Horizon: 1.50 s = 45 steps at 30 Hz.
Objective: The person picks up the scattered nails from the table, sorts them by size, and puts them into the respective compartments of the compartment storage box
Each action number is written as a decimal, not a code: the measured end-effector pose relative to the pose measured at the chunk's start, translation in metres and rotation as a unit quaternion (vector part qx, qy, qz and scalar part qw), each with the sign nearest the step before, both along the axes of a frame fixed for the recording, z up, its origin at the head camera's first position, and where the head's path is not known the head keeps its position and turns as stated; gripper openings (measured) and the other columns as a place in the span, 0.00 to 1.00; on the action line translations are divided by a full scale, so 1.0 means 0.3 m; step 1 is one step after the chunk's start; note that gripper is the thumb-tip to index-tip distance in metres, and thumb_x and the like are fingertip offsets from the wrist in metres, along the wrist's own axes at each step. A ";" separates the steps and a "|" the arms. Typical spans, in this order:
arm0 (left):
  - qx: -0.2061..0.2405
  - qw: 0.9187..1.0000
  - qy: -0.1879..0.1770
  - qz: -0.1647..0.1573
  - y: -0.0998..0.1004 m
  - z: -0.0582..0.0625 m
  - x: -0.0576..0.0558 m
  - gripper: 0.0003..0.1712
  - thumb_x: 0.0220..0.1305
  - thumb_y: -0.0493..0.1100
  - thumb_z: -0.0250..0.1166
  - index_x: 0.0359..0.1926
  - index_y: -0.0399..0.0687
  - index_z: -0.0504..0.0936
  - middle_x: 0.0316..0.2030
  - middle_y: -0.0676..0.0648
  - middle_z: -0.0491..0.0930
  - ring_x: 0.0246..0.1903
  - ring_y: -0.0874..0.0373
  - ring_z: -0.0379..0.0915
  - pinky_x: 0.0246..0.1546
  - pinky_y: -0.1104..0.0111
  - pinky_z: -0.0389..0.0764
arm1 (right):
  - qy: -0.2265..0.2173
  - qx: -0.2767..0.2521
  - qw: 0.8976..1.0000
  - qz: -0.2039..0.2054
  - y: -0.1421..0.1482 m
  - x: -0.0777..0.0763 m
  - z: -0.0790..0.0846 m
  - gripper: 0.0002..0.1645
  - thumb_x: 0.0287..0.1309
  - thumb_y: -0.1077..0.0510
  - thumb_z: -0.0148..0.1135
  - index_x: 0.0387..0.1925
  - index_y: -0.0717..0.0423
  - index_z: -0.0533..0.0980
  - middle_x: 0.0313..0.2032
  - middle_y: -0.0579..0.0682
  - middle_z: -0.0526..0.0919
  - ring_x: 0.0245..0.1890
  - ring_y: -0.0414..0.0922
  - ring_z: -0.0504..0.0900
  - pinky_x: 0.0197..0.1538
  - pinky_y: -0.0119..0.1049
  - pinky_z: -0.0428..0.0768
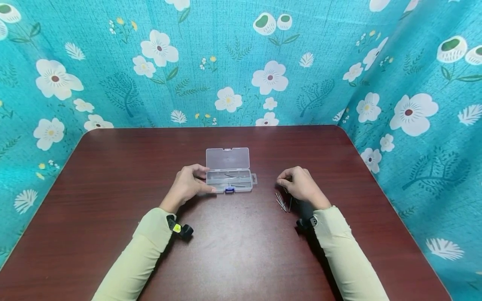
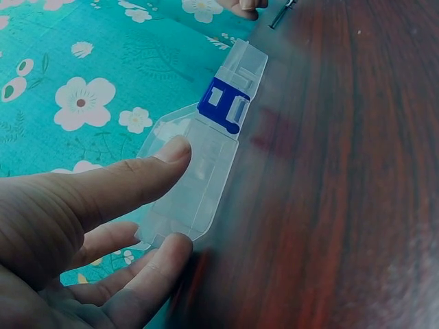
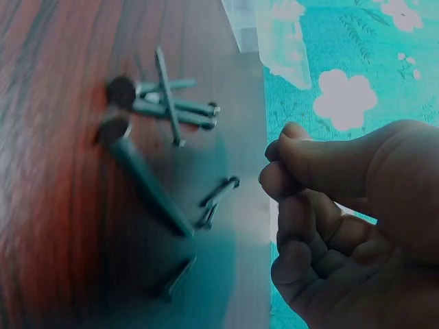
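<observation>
A clear plastic box (image 1: 229,180) stands on the table with its lid (image 1: 227,159) tipped back and several nails lying in its compartments. My left hand (image 1: 188,182) grips the box's left end, thumb along the front wall and fingers behind. In the left wrist view, the box's blue latch (image 2: 223,106) is beyond the thumb. Above a loose pile of nails (image 1: 280,202), right of the box, my right hand (image 1: 301,184) pinches a small dark piece, apparently a nail (image 3: 273,151), between thumb and forefinger; most of it is hidden. Its other fingers are curled.
The dark red wooden table (image 1: 241,251) reaches back to a blue flowered cloth (image 1: 226,62), which also hangs along the right side. A hanging tab (image 1: 254,179) sticks out from the box's right end. Loose nails (image 3: 151,181) point various ways.
</observation>
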<state>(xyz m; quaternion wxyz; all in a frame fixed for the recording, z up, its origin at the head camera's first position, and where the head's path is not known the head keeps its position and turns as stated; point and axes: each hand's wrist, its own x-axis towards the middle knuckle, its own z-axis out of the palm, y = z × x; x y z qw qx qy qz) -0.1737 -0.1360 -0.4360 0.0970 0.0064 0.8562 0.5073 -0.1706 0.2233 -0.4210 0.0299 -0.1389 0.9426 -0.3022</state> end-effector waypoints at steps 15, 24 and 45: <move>-0.002 1.000 0.000 0.000 0.001 -0.003 0.000 0.42 0.35 0.41 0.88 0.57 0.47 0.83 0.47 0.42 0.81 0.42 0.49 0.80 0.32 0.64 0.82 | -0.034 0.030 0.998 -0.041 0.060 0.023 -0.041 0.06 0.60 0.57 0.71 0.27 0.51 0.85 0.22 0.42 0.81 0.21 0.42 0.75 0.30 0.40 0.74; 0.008 1.000 -0.009 0.003 0.000 -0.009 0.003 0.42 0.37 0.40 0.87 0.58 0.47 0.82 0.48 0.42 0.81 0.40 0.50 0.81 0.31 0.64 0.82 | -0.026 0.071 0.996 -0.053 0.015 0.010 -0.036 0.12 0.59 0.57 0.70 0.20 0.51 0.83 0.19 0.41 0.80 0.21 0.42 0.74 0.31 0.39 0.74; 0.013 1.000 -0.010 -0.001 -0.003 -0.003 -0.003 0.42 0.36 0.40 0.88 0.57 0.47 0.82 0.48 0.42 0.80 0.41 0.50 0.80 0.33 0.64 0.82 | -0.005 0.023 1.000 -0.010 -0.021 0.018 0.004 0.09 0.70 0.64 0.54 0.35 0.59 0.79 0.31 0.49 0.81 0.31 0.46 0.77 0.42 0.44 0.75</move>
